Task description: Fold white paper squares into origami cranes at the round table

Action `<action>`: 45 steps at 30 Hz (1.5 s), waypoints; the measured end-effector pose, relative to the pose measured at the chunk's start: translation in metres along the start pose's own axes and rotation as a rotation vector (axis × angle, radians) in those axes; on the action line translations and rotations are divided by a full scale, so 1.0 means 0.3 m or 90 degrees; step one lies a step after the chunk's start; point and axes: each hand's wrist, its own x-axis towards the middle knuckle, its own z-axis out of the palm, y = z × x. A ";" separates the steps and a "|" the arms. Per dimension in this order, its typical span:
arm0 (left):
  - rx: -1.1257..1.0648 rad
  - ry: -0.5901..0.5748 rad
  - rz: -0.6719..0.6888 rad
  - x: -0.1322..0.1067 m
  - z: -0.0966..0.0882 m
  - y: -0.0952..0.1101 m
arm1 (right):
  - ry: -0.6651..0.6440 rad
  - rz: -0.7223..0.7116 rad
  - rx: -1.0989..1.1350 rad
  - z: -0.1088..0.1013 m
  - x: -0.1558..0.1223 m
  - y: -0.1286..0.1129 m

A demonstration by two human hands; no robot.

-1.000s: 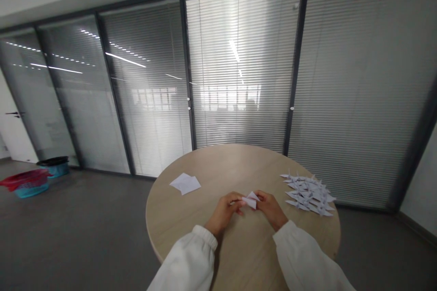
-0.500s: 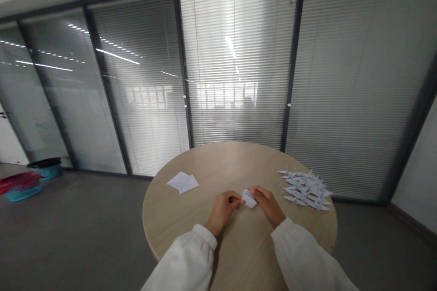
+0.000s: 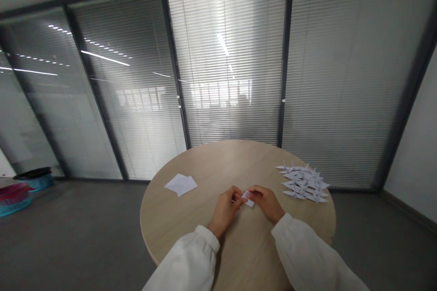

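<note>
A small folded piece of white paper (image 3: 249, 202) is held between my two hands above the middle of the table. My left hand (image 3: 226, 207) pinches its left side with thumb and fingers. From the other side, my right hand (image 3: 266, 201) grips its upper right part, fingers closed over the edge. Both sets of fingertips cover much of the paper. Right of my hands lies a cluster of folded white paper cranes (image 3: 303, 183), set close together. Flat sheets of white paper (image 3: 180, 184) lie overlapping to the left.
The round wooden table (image 3: 235, 157) stands close to a glass partition with blinds (image 3: 227, 68). On the grey floor at far left are a red-and-blue basin (image 3: 14, 198) and a black-and-blue basin (image 3: 36, 178).
My hands have drawn closer together over the paper, and less of it shows between my fingers. The whole view has shifted slightly, with the basins now nearer the left edge.
</note>
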 end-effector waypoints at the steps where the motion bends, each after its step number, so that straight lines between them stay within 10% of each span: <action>1: 0.008 -0.006 -0.003 0.002 0.002 -0.004 | 0.000 0.000 0.007 -0.001 0.001 0.003; 45: -0.031 0.015 -0.038 0.017 -0.011 -0.043 | 0.013 0.014 -0.056 -0.006 -0.005 0.007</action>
